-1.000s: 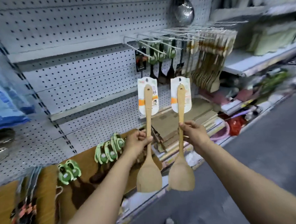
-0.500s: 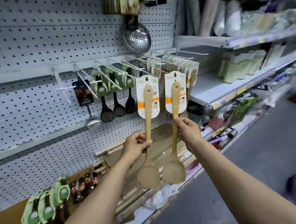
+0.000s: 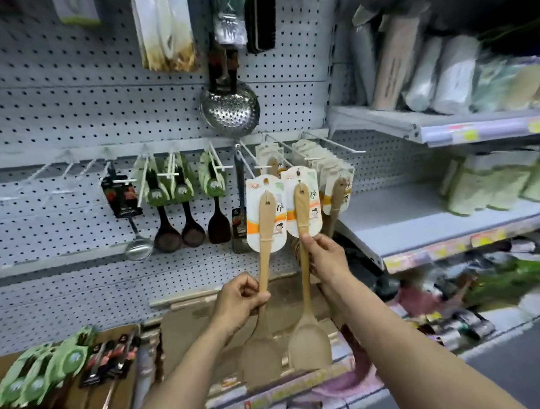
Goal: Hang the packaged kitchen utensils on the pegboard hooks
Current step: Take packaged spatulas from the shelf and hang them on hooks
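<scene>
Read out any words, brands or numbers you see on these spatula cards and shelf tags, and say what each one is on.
"铲": one large character on the backing card of the left wooden spatula, cut off by the handle.
"铲": the same character on the card of the right wooden spatula.
Red brand mark at the top of the left card: blurred, unreadable.
Yellow and pink shelf price tags: blurred.
Black utensil card: too small to read.

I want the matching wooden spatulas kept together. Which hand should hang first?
Probably the right hand: its wooden spatula has its card already up by the hook carrying identical spatulas. The left hand holds its spatula lower.
</scene>
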Demonstrator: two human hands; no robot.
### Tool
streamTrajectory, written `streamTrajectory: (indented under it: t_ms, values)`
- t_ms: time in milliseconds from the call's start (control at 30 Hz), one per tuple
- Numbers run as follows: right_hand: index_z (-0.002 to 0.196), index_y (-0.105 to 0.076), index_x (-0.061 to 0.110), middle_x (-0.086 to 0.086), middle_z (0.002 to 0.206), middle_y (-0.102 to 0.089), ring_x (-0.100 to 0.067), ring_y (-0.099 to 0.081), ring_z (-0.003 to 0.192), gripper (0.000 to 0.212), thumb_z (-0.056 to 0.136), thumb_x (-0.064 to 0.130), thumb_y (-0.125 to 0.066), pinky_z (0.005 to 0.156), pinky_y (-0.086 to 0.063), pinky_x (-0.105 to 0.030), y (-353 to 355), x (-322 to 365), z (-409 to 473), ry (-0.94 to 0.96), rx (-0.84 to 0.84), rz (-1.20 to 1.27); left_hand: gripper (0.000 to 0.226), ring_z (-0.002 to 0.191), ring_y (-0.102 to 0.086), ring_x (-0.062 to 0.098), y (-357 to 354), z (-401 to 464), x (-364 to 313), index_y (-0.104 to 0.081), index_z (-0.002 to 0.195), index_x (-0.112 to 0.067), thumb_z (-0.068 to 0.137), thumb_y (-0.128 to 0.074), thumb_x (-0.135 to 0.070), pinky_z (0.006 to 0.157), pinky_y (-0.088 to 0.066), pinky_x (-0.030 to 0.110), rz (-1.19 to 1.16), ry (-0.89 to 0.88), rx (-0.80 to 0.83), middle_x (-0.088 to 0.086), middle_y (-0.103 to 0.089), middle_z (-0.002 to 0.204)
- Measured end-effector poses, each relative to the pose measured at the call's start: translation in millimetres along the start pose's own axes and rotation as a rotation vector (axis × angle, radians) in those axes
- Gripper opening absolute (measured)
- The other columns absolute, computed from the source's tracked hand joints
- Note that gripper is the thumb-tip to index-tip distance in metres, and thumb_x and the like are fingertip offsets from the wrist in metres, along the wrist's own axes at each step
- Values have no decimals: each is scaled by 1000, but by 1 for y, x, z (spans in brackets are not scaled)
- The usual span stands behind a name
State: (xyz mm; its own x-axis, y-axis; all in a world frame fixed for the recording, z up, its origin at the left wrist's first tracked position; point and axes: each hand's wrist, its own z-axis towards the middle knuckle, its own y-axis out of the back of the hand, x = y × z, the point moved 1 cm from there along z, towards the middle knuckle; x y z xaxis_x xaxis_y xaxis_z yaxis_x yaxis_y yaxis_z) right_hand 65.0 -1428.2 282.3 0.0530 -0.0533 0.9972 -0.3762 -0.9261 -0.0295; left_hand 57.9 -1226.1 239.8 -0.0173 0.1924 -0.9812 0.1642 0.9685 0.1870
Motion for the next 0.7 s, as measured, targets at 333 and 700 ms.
streamTrajectory:
  t_ms: [333, 700]
  values:
    - [81, -71, 25, 1, 76, -70, -22, -64, 78, 29, 87, 53, -67, 75, -54, -40, 26, -11, 44, -29, 119, -44, 22, 64, -55, 16, -45, 15, 9, -54, 85, 7, 80, -74, 3, 61, -51, 30, 12, 46, -81, 4, -59, 67]
    - [87, -70, 8, -2, 77, -68, -19, -60, 73, 35, 90, 44, -68, 72, -48, -37, 25, -17, 65, 21, 237, 8, 21, 67, -58, 15, -48, 39, 30, -56, 78, -7, 80, -75, 0, 66, -53, 32, -53, 92, -91, 3, -59, 70]
